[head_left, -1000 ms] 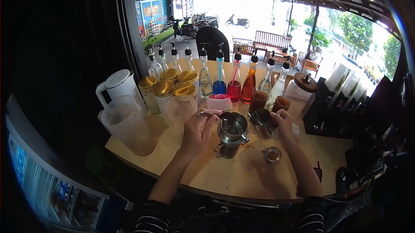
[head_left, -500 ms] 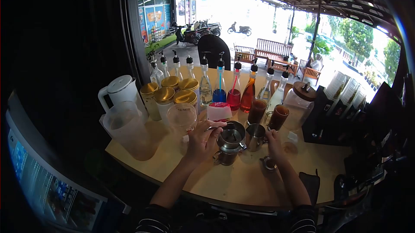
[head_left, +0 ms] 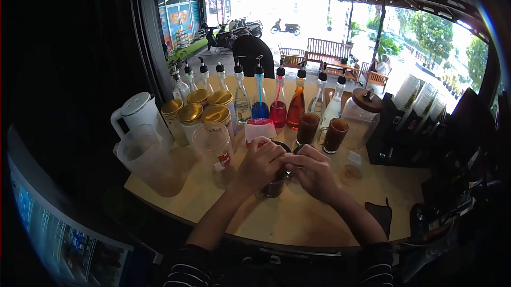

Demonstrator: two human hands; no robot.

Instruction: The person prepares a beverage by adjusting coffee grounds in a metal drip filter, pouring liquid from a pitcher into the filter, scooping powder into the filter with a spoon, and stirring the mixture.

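Observation:
A metal coffee dripper [head_left: 281, 147] sits on a glass mug [head_left: 274, 189] near the middle of the counter; both are partly covered by my hands. My left hand [head_left: 261, 165] is closed, its fingers curled at the dripper's near left side. From the right, my right hand [head_left: 311, 169] meets it, with thumb and fingertips pinched together over the rim. What either hand holds is hidden behind the fingers. Just beyond my hands stand two glass mugs of brown drink, one [head_left: 307, 128] slightly left of the other [head_left: 335, 135].
Pump bottles, including a blue one [head_left: 260, 107], line the back. Gold-lidded jars [head_left: 190, 114], a clear plastic tub [head_left: 211, 140], a cloudy pitcher [head_left: 143, 156] and a white jug [head_left: 141, 111] stand left. A wood-lidded jar [head_left: 362, 114] and cup rack [head_left: 394, 138] stand right.
My right hand has left the steel pitcher's side and moved left to the dripper. My left hand has shifted onto the dripper; the spoon it held is out of sight. The view has shifted slightly.

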